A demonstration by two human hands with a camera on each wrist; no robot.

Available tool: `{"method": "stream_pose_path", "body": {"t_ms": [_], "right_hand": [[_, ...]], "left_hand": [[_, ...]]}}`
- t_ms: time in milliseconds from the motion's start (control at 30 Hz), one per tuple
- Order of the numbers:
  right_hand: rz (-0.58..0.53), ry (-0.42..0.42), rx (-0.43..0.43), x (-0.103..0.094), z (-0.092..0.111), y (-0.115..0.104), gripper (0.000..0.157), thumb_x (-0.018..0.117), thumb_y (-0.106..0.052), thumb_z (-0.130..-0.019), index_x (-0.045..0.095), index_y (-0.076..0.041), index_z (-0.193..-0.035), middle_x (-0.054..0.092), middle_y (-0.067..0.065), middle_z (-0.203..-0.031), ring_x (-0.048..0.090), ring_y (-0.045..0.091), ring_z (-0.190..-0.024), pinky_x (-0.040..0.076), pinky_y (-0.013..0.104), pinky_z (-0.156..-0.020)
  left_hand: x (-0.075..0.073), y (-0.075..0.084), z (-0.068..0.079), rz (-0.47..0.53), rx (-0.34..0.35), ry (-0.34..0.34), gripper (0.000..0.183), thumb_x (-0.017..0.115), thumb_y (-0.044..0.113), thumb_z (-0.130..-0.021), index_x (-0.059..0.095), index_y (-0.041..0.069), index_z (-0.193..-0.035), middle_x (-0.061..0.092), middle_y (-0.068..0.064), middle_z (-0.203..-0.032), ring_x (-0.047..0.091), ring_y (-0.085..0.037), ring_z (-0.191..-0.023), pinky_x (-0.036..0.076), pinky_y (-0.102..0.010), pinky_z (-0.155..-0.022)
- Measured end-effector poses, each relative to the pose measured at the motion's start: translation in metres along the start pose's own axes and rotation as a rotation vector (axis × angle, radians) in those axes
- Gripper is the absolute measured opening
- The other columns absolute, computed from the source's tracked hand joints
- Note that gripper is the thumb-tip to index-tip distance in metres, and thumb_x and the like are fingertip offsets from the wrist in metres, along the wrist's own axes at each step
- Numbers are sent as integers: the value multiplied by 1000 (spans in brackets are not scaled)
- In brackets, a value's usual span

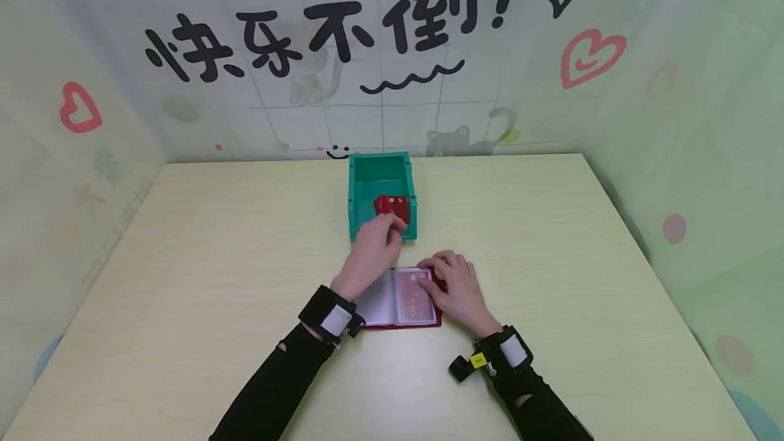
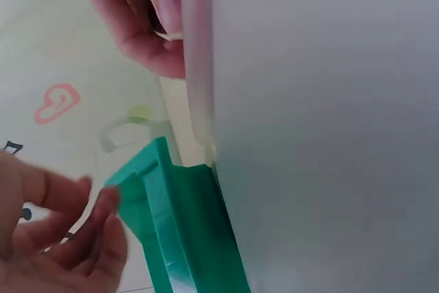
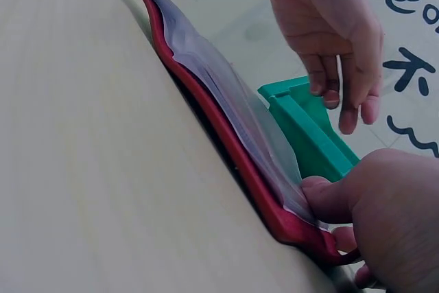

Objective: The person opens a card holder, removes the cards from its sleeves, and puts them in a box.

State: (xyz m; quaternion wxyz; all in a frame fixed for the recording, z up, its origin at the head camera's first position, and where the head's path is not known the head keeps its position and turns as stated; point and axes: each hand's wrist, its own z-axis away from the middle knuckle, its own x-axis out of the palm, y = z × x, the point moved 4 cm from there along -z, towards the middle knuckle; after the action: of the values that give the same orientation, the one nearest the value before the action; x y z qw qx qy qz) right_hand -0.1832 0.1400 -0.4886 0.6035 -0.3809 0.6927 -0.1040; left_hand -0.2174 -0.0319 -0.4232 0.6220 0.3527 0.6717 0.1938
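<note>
A small card album (image 1: 414, 305) with a red cover and clear sleeves lies spread on the table. A pinkish card shows in its right-hand sleeve. At the album's right edge, my right hand (image 1: 459, 289) pinches the sleeve and red cover (image 3: 218, 118), thumb on top. My left hand (image 1: 375, 245) hangs over the near end of a green bin (image 1: 352, 206), close to the red cards (image 1: 392, 204) inside. Its fingers droop loosely, and I see nothing held in the right wrist view. In the left wrist view, a pale sleeve page (image 2: 329, 128) fills the right side.
The bin stands just beyond the album, near the table's (image 1: 520, 216) back edge. A printed backdrop (image 1: 380, 114) rises behind the table and along both sides. Wrist cameras sit on both black-sleeved arms (image 1: 282, 373).
</note>
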Motion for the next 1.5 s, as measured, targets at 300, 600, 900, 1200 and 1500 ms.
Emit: {"method": "stream_pose_path", "body": {"t_ms": [300,600,900,1200,1500], "right_hand": [[3,-3,10,-1,0,0,24,72,-27,-93,71,-13,-113,60,11,-112,49,28,-105,36,42,-90],[-8,2,2,1,-1,0,18,67,-22,-97,71,-13,-111,60,10,-111,50,29,-105,36,42,-90],[-9,3,2,1,-2,1,16,64,-14,-97,71,-13,-112,60,10,-110,51,30,-106,37,43,-90],[-8,-4,14,1,-2,1,18,65,-15,-97,70,-14,-113,59,9,-111,50,28,-107,38,44,-93],[-5,-9,21,1,-2,1,18,66,-16,-96,70,-14,-114,59,9,-113,50,29,-109,38,45,-94]], "left_hand": [[10,-20,34,102,-49,-202,21,56,15,-101,68,7,-117,72,-8,-113,59,-18,-91,53,-32,-83],[11,-31,38,224,-77,-202,23,57,15,-101,67,8,-121,71,-9,-117,65,-22,-104,55,-42,-97],[8,-39,39,259,-97,-185,29,58,23,-102,65,9,-126,70,-10,-121,63,-23,-106,54,-41,-97],[2,-42,41,178,-111,-168,23,60,26,-101,70,10,-115,69,-5,-106,57,-19,-95,52,-31,-84],[-2,-32,47,-143,-14,-151,6,73,11,-89,77,10,-93,71,-6,-96,53,-23,-102,47,-44,-93]]}}
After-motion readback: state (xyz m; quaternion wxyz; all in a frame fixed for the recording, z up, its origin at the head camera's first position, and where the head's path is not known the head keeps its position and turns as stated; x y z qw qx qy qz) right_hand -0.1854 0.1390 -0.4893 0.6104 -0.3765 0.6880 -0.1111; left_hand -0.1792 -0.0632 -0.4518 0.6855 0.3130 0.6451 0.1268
